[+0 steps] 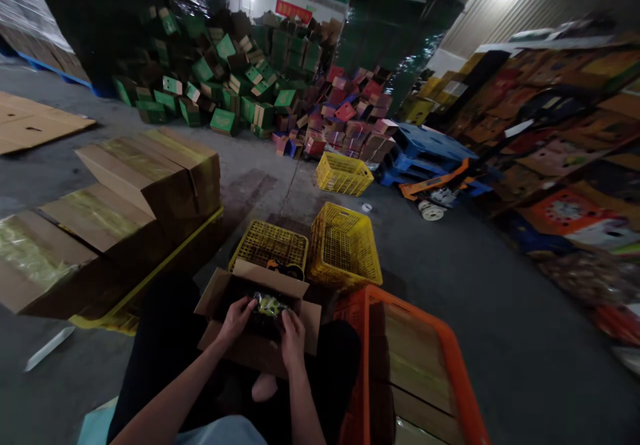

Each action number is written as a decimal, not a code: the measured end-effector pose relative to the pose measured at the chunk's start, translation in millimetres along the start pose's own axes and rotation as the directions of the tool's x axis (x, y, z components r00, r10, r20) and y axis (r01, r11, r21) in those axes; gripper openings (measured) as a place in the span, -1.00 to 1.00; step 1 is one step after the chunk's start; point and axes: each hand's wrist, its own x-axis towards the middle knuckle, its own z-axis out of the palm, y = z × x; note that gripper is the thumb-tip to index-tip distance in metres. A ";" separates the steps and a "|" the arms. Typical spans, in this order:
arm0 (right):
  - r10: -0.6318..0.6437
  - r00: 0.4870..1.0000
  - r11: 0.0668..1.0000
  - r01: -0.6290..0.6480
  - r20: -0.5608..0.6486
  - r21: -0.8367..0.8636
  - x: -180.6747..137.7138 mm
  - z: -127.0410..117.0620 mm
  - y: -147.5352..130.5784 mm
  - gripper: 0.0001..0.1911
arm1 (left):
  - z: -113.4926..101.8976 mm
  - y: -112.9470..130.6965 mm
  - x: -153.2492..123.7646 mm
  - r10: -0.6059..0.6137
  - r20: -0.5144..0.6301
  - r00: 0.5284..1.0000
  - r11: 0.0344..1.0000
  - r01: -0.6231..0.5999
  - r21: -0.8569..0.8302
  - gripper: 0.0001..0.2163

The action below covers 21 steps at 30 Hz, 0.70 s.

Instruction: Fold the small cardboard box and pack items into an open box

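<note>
An open cardboard box (260, 353) sits between my knees with its flaps folded out. Over its mouth, both of my hands grip a small clear-wrapped pack (270, 305) with yellow-green contents whose kind I cannot make out. My left hand (238, 318) pinches the pack's left end. At the right end, my right hand (293, 335) has thumb and fingers closed on it. The box's dark inside is mostly hidden. Just beyond the far flap, a black and orange tape dispenser (285, 269) lies on an upturned yellow crate (273, 241).
Taped cartons (145, 171) are stacked at my left on a yellow crate. An orange crate (445, 338) holding cartons stands close by my right knee. Ahead are an open yellow crate (345, 245), another yellow crate (344, 173), a pallet jack (435, 188) and heaped green boxes (223, 121).
</note>
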 end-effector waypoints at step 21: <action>0.010 0.994 0.985 0.008 -0.108 0.170 11.0 -2.0 8.6 -0.73 | -3.7 16.1 -1.9 -0.017 0.106 0.994 0.994 0.028 -0.110 -0.56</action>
